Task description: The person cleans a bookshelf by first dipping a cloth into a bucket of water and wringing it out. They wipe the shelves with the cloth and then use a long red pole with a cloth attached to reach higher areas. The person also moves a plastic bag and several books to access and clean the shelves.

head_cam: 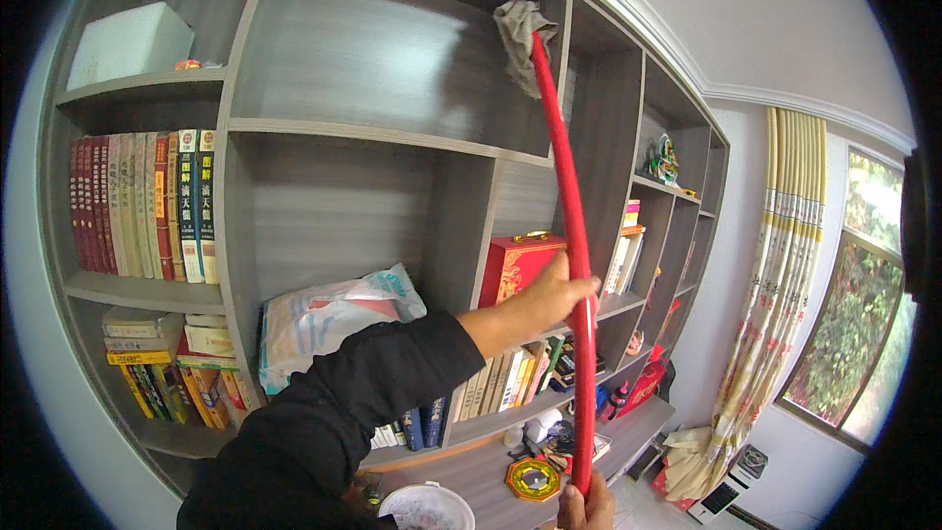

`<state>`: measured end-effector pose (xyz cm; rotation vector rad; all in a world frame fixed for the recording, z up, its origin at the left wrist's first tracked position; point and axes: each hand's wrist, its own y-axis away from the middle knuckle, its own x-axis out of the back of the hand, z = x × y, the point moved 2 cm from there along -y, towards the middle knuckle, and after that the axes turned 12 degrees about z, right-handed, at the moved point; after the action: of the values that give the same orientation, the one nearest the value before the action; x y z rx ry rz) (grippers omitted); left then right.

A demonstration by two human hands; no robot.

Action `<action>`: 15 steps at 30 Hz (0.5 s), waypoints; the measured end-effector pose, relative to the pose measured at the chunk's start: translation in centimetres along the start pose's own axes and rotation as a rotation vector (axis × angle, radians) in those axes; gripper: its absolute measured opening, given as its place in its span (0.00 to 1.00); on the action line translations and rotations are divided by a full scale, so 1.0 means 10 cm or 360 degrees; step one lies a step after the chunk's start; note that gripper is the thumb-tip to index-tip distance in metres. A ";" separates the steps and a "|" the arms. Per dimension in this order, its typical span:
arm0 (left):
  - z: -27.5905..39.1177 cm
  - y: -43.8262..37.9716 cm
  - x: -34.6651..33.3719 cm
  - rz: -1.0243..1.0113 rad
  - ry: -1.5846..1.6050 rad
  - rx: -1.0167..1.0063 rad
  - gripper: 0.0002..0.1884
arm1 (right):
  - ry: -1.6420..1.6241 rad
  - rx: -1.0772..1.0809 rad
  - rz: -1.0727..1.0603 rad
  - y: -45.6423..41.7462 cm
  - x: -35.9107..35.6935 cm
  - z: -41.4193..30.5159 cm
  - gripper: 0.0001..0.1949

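A long red pole (565, 154) rises through the middle of the view, its lines bent by the lens. My left hand (544, 293), in a black sleeve, grips it around the middle. Lower down, at the bottom of the view, my right hand (586, 506) is closed around the same pole. A crumpled grey-beige cloth (519, 40) covers the pole's upper end. It is in front of the upper cubby of a grey wood-grain bookcase (368, 51), close to an upright divider; whether it touches the panel I cannot tell.
Books (143, 206) fill shelves at left. A plastic bag (338, 316) and a red box (515, 265) occupy middle cubbies. Below, a white bucket (464, 504) and an octagonal compass plate (533, 480) are near the desk surface (489, 471). A curtain (773, 294) hangs beside the window (839, 331).
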<state>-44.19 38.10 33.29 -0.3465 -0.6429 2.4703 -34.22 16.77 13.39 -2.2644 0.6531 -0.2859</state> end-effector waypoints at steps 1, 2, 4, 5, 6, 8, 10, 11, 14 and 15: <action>0.04 -0.07 0.06 0.0002 -0.0105 0.0006 0.13 | 0.0033 -0.0059 -0.0028 -0.02 -0.01 0.07 0.10; 0.07 -0.10 0.08 0.0024 -0.0044 0.0068 0.11 | 0.0062 -0.0118 -0.0059 -0.04 0.00 0.15 0.10; 0.06 -0.10 0.13 -0.0008 -0.0086 0.0017 0.12 | 0.0062 -0.0064 -0.0108 -0.06 -0.05 0.27 0.11; 0.05 -0.09 0.15 -0.0020 -0.0112 -0.0009 0.13 | 0.0058 -0.0064 -0.0097 -0.02 -0.04 0.29 0.11; 0.04 -0.04 0.12 -0.0020 -0.0144 -0.0054 0.14 | 0.0058 -0.0074 -0.0084 0.03 -0.04 0.31 0.10; 0.03 0.09 0.04 -0.0084 -0.0056 -0.0051 0.14 | 0.0153 0.0082 -0.0031 0.08 -0.01 0.26 0.11; 0.06 0.21 -0.07 -0.0141 -0.0020 -0.0053 0.15 | 0.0097 -0.0106 -0.0049 0.28 0.10 0.38 0.12; 0.10 0.28 -0.12 -0.0140 -0.0011 0.0062 0.15 | 0.0069 -0.0199 -0.0062 0.36 0.15 0.43 0.12; 0.00 0.19 -0.09 -0.0133 -0.0024 -0.0027 0.15 | 0.0089 -0.0237 -0.0033 0.35 0.11 0.32 0.11; 0.02 0.17 -0.07 -0.0125 -0.0046 -0.0042 0.15 | 0.0092 -0.0235 -0.0028 0.32 0.10 0.33 0.12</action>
<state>-44.45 36.40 32.71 -0.2908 -0.6889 2.3981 -33.29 16.29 8.81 -2.4110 0.7051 -0.3221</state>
